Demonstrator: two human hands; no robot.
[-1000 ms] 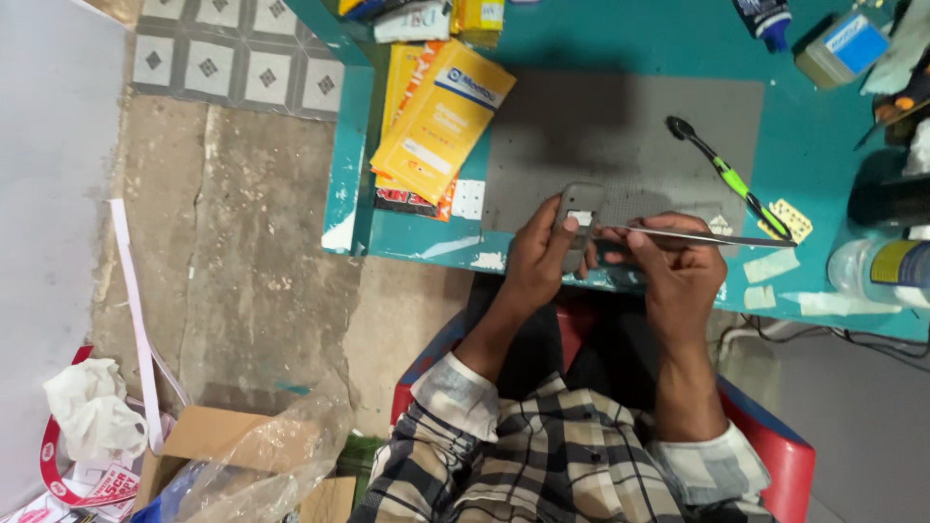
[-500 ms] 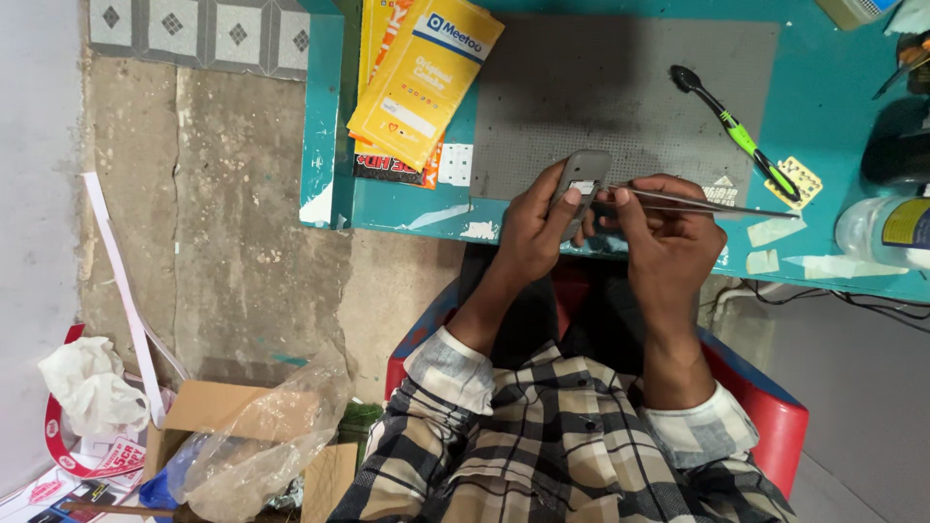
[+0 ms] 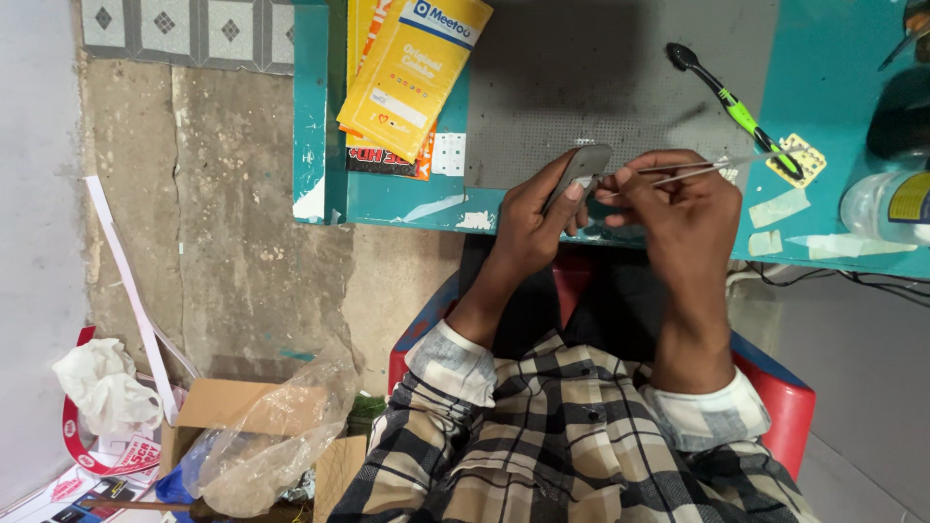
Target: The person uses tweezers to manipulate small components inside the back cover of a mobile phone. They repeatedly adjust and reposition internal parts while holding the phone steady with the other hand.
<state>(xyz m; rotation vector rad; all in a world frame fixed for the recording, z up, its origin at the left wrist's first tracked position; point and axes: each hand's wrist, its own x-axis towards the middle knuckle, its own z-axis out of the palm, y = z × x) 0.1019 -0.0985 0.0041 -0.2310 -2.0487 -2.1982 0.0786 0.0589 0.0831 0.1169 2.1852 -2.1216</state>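
My left hand (image 3: 531, 221) holds a small grey flat device (image 3: 579, 170) tilted up over the near edge of the teal table (image 3: 320, 126). My right hand (image 3: 678, 208) grips thin metal tweezers (image 3: 705, 169), their tips pointing left toward the grey device, close to its right edge. Both hands sit just above the table's front edge, over a grey perforated mat (image 3: 591, 77). Whether the tweezer tips touch the device I cannot tell.
Yellow and orange packets (image 3: 412, 73) lie at the table's left. A green-and-black brush (image 3: 728, 102), a yellowish chip (image 3: 799, 160), tape strips (image 3: 780, 208) and a clear bottle (image 3: 886, 208) lie to the right. On the floor: cardboard box with plastic bag (image 3: 262, 436), white rag (image 3: 102, 387).
The view has shifted closer and slightly down. Both hands stay together at the table edge; the left hand has tilted the grey device a little more upright.
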